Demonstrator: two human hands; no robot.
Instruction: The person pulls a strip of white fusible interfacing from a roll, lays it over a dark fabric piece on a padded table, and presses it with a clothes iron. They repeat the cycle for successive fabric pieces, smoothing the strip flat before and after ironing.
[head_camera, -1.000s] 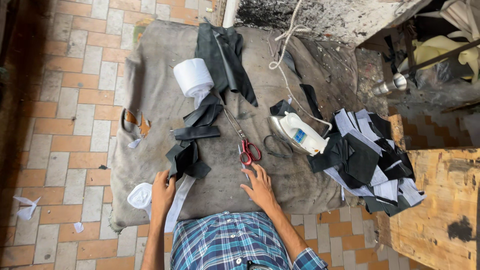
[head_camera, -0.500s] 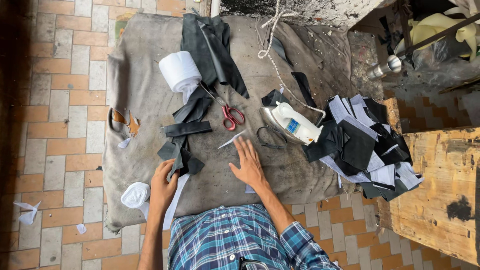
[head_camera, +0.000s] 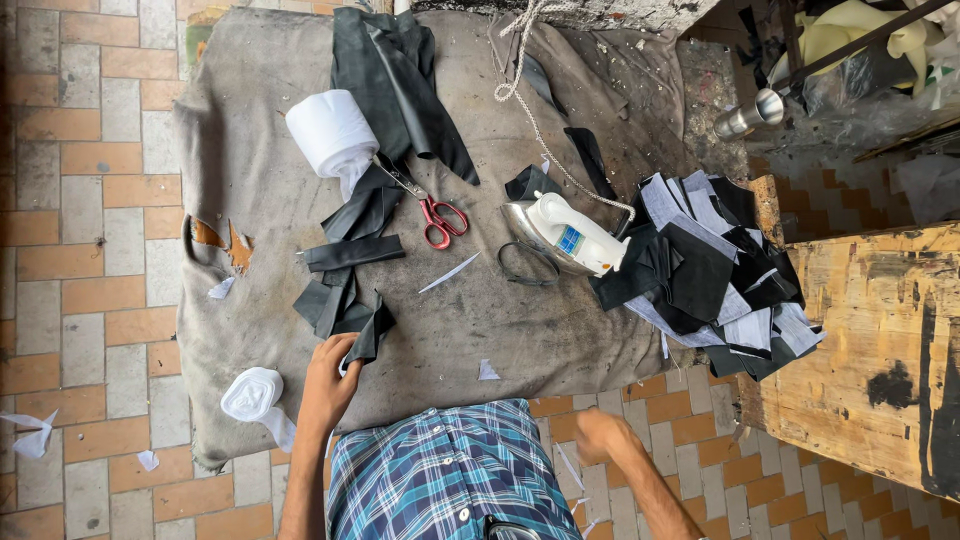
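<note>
Gripping black strip (head_camera: 372, 335) near cloth edge (head_camera: 420, 395): left hand (head_camera: 330, 385); right hand (head_camera: 603, 437) blurred, grip unclear.

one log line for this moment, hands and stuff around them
left hand: gripping black strip | right hand: empty, off grey cloth edge | nearby: red scissors, white iron

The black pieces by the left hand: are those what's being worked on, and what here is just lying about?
In hand:
left hand, fingers on a black piece
black strips beside it
right hand, blurred, holding nothing visible

Lying about:
scissors
white roll
iron
scrap pile
cord
small white roll
wooden board
</note>
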